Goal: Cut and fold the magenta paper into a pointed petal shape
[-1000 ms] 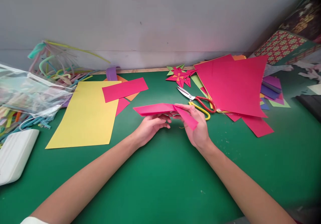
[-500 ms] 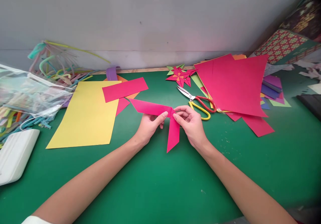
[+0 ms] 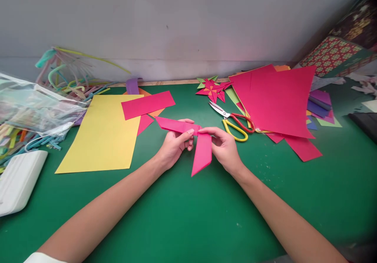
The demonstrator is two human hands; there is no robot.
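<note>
Here, both hands meet at one fold, just above the green table (image 3: 182,216).

Paper strip: a pink paper strip (image 3: 188,137) is bent at its middle, one arm running far-left, the other hanging down toward the near side; it sits at the centre of the scene, lifted off the mat between the two hands.

Left hand: the left hand (image 3: 175,143) is pinched on the far-left arm next to the bend, thumb on top, so that arm stays flat and level.

Right hand: the right hand (image 3: 224,147) grips the strip at the bend from the right, fingertips pressed on the corner, seemingly to keep the crease from opening.

Scissors: red and yellow scissors (image 3: 234,121) lie just right of the hands, within easy reach.

Pink sheets: large pink sheets (image 3: 277,98) are stacked far right, over other colours.

Yellow sheet: a yellow sheet (image 3: 103,135) lies flat at left, clear of the work.

Pink rectangle: a cut pink rectangle (image 3: 147,104) rests beside it, farther back.

Star: a folded paper star (image 3: 212,90) sits by the wall.

Bag: a clear plastic bag (image 3: 35,105) sits at far left.
</note>
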